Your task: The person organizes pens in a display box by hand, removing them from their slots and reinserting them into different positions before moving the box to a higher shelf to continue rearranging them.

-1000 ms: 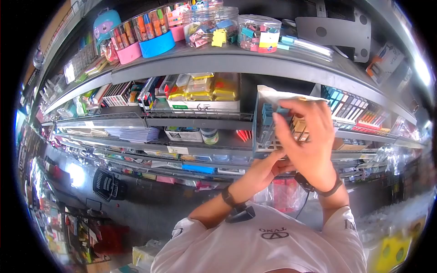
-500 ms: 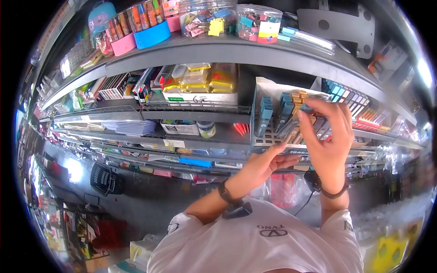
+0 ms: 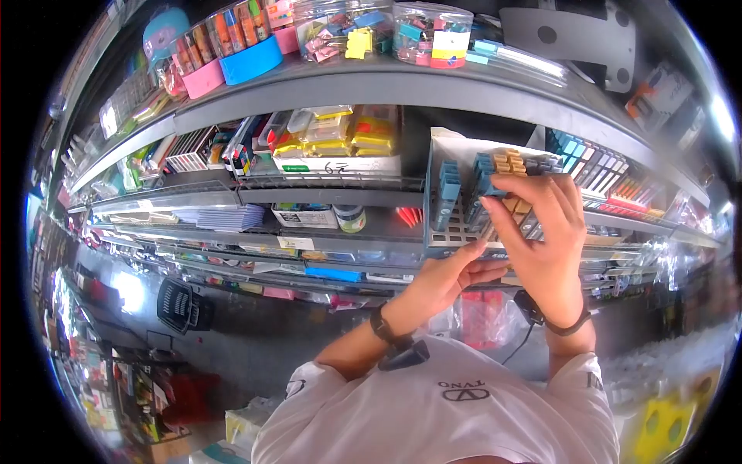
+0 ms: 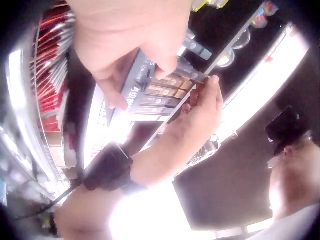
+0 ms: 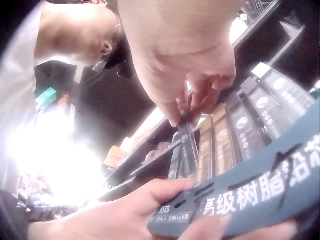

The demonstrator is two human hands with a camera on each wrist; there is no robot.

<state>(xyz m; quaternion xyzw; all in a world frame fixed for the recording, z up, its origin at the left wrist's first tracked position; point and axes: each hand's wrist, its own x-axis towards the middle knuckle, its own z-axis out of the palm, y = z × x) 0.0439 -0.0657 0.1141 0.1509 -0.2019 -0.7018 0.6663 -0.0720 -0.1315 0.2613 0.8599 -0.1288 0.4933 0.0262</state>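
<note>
My left hand (image 3: 452, 278) holds the front lip of a display box (image 5: 260, 192) with dark blue card and Chinese print, thumb on top and fingers below. Inside, slim pencil lead tubes stand in rows, some with blue caps (image 3: 449, 182) and some with tan caps (image 3: 508, 161). Over the box, my right hand (image 3: 547, 224) pinches one dark pencil lead tube (image 5: 187, 150) by its top between thumb and fingers. In the right wrist view this tube stands beside the tan tubes (image 5: 221, 140). The lower end of the held tube is hidden behind the box front.
Right of the box are racks of blue and white slim packs (image 3: 591, 166). A carton of yellow packs (image 3: 340, 166) sits to the left. Clear tubs of clips (image 3: 433, 39) line the shelf above, whose grey edge (image 3: 325, 89) overhangs.
My right hand has moved right across the box, then slightly back left, its fingertips now lower among the tubes. My left hand stays at the box front. The head view has shifted slightly.
</note>
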